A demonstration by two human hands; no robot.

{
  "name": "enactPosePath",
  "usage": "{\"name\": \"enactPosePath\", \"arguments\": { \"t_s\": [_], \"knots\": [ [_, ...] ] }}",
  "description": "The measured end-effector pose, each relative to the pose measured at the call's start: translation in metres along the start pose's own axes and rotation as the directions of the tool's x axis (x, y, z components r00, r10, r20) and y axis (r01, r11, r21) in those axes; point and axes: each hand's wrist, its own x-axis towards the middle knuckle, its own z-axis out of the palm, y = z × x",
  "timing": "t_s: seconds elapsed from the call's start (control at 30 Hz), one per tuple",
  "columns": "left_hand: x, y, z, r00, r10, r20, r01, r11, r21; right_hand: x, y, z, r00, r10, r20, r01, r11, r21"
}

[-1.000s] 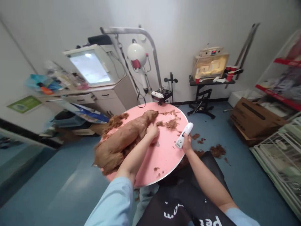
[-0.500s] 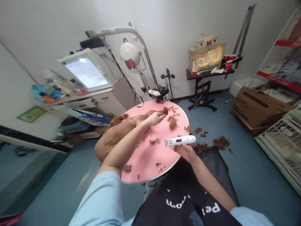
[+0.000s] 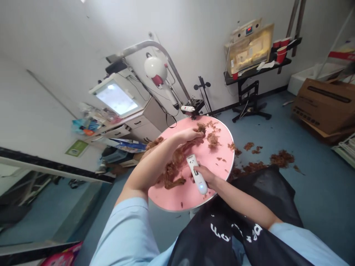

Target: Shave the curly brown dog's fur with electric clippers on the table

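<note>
A brown dog (image 3: pixel 174 163) lies on the round pink table (image 3: pixel 166 199), partly hidden behind my left forearm. Long curly hair shows on the side facing me. My left hand (image 3: pixel 191 136) is closed on the dog near a fluffy brown end (image 3: pixel 201 128); whether that is a paw or the muzzle I cannot tell. In my right hand (image 3: pixel 206 175) is a white hair clipper (image 3: pixel 197 175), its blade end pointing away from me beside the dog's hair. A blue light glows on the clipper's near end.
Cut hair (image 3: pixel 213 140) lies on the table and in clumps on the floor (image 3: pixel 282 159). A grooming arm (image 3: pixel 173 64) with a white dryer (image 3: pixel 155 68) rises behind. A cardboard box (image 3: pixel 321 105) stands right; a cabinet (image 3: pixel 146 117) stands left.
The dog has turned from its close-cut back to its long-haired side. My right hand has brought the clipper left, turned its blade away from me, and its blue light now shows.
</note>
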Motion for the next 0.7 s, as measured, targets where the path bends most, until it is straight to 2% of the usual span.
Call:
{"name": "enactPosePath", "arguments": {
  "t_s": [0.13, 0.23, 0.33, 0.47, 0.57, 0.7],
  "knots": [
    [-0.004, 0.001, -0.004, 0.998, 0.052, 0.023, -0.055, 0.985, 0.163, 0.030, 0.001, 0.029, 0.969, -0.171, -0.177, 0.179, 0.983, 0.030],
    [-0.006, -0.002, -0.006, 0.996, 0.065, 0.053, -0.075, 0.973, 0.218, 0.038, -0.004, 0.037, 0.929, -0.287, -0.234, 0.315, 0.945, 0.090],
    [-0.007, -0.005, -0.008, 0.997, 0.066, 0.051, -0.076, 0.968, 0.241, 0.037, -0.006, 0.036, 0.936, -0.316, -0.154, 0.336, 0.933, 0.129],
    [-0.006, -0.008, -0.011, 0.995, 0.082, 0.048, -0.089, 0.979, 0.183, 0.033, -0.007, 0.032, 0.943, -0.330, -0.046, 0.333, 0.929, 0.161],
    [-0.006, -0.009, -0.014, 0.994, 0.080, 0.070, -0.089, 0.986, 0.141, 0.031, -0.011, 0.030, 0.954, -0.301, 0.004, 0.295, 0.936, 0.191],
    [-0.009, -0.010, -0.015, 0.998, 0.064, 0.011, -0.065, 0.978, 0.196, 0.031, -0.015, 0.031, 0.969, -0.245, 0.039, 0.232, 0.951, 0.203]
  ]
}}
